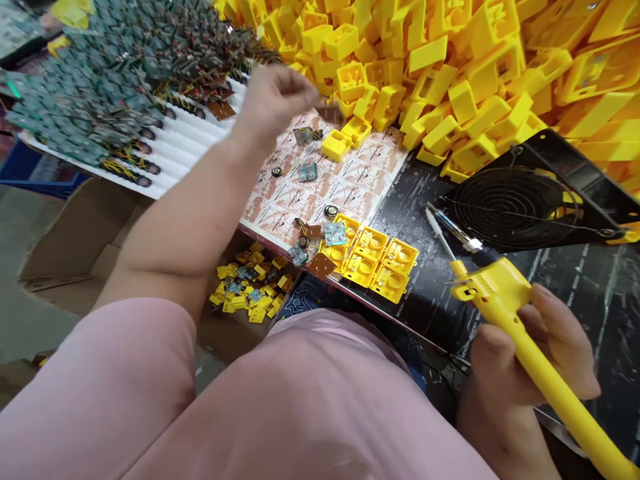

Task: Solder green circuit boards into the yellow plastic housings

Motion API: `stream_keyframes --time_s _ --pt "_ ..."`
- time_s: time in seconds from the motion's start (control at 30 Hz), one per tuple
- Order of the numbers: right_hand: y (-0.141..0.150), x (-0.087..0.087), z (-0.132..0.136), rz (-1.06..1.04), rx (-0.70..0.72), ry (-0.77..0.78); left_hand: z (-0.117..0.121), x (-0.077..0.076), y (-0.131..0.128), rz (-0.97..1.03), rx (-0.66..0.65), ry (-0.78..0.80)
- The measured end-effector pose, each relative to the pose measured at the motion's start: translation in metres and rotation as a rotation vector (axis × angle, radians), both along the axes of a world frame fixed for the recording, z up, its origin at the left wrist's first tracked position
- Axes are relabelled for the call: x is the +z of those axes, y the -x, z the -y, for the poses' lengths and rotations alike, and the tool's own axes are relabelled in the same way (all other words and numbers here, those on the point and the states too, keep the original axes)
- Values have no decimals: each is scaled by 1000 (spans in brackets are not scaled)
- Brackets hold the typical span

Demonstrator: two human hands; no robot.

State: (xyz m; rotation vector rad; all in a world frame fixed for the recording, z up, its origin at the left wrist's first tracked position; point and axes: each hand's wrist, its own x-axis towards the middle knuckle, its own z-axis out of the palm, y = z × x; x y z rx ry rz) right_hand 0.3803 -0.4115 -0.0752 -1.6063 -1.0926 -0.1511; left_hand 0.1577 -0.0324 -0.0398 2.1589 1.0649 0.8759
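My right hand (540, 353) is wrapped round a yellow soldering iron (520, 333) with a metal tip and a white-ended solder feed tube, both pointing up-left over the black mat. My left hand (280, 97), smeared by motion, reaches over the patterned sheet. Its fingers are pinched, with a blurred brown circuit board (330, 115) at their tips. Below lie a green circuit board (308, 172) and a small round part (276, 171). Near the table's front edge sit several open yellow casings (371, 243) in rows, with a green board (335, 233) resting over one.
Yellow casings (430, 53) are heaped along the back. At left, wired circuit boards (100, 87) are piled on a white ribbed sheet (185, 143). A black fan (515, 200) stands at right. Below the edge, a cardboard box holds yellow pieces (253, 283).
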Motion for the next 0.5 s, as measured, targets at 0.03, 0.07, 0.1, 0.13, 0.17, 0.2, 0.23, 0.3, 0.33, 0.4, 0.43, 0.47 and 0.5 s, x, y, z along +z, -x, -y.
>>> stream_keyframes --time_s 0.03,0.07,0.1,0.13,0.17,0.2,0.23,0.3,0.33,0.4,0.43,0.47,0.5 --pt "-2 0 1 36 1 -3 -2 14 4 59 -13 24" --pt "-5 -1 2 86 4 -2 -1 28 5 89 -38 31" --pt "-8 -2 2 153 10 5 1 41 5 102 -75 31" --pt "-10 -4 2 222 15 17 6 51 3 120 -121 31" --pt "-12 -6 2 281 24 28 13 58 -1 140 -157 48" --pt "-14 -7 2 327 33 23 22 62 -5 168 -177 73" --pt "-14 -8 2 348 44 10 31 63 -9 191 -192 132" --pt "-13 -7 3 343 81 -37 51 59 -17 238 -210 305" --pt "-12 -5 3 310 92 -55 60 56 -20 263 -224 392" --pt "-10 -1 2 205 105 -69 77 51 -27 284 -293 507" --pt "-10 1 1 151 102 -85 85 49 -31 258 -358 534" --pt "-11 2 0 112 87 -122 92 47 -35 198 -442 551" --pt "-13 2 -2 93 67 -173 100 45 -40 97 -536 562"
